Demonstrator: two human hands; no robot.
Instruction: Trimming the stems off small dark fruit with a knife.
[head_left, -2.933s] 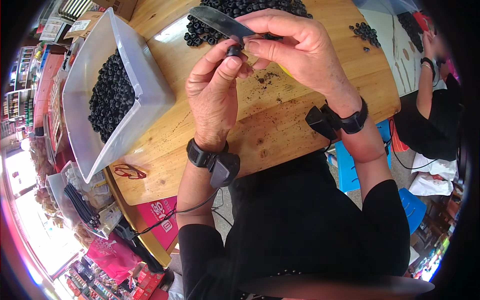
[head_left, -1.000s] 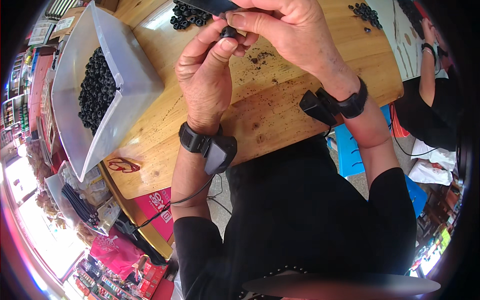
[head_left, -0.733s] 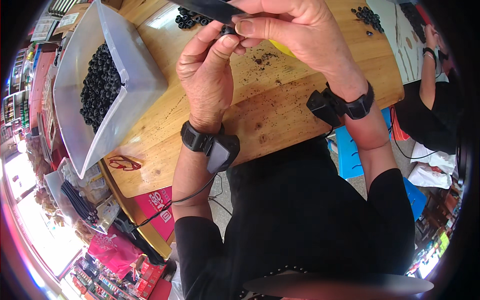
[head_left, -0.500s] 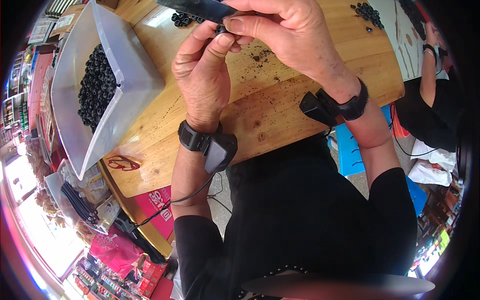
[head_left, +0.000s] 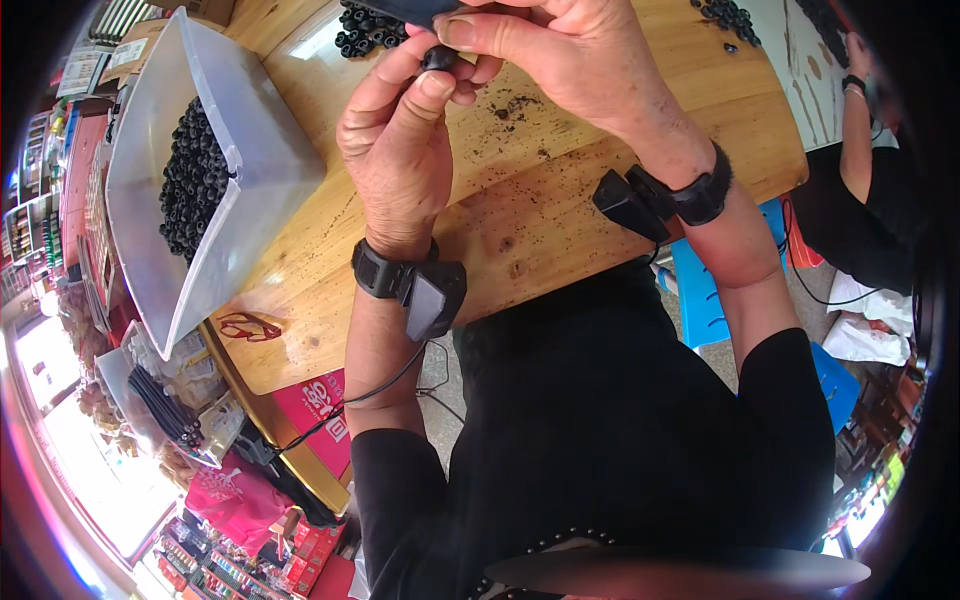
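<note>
Over a round wooden table (head_left: 520, 225), my left hand (head_left: 400, 150) pinches a small black ring-shaped part (head_left: 438, 58) between thumb and forefinger. My right hand (head_left: 555, 55) meets it from the right, its fingers on the same part, and it also grips a flat dark tool (head_left: 415, 10) that runs off the top edge. Both wrists wear black bands with small black devices. A pile of the same black parts (head_left: 365, 28) lies on the table just behind my hands.
A clear plastic bin (head_left: 230, 170) holding many black parts (head_left: 188, 185) stands tilted on the table's left. More black parts (head_left: 728, 14) lie at the far right, near another person's arm (head_left: 860, 130). A blue stool (head_left: 705, 300) is under the table edge. Shelves of goods fill the left.
The view has tipped so hands and table sit higher in frame. My hands stay together on the small black part, fingers shifting slightly around it.
</note>
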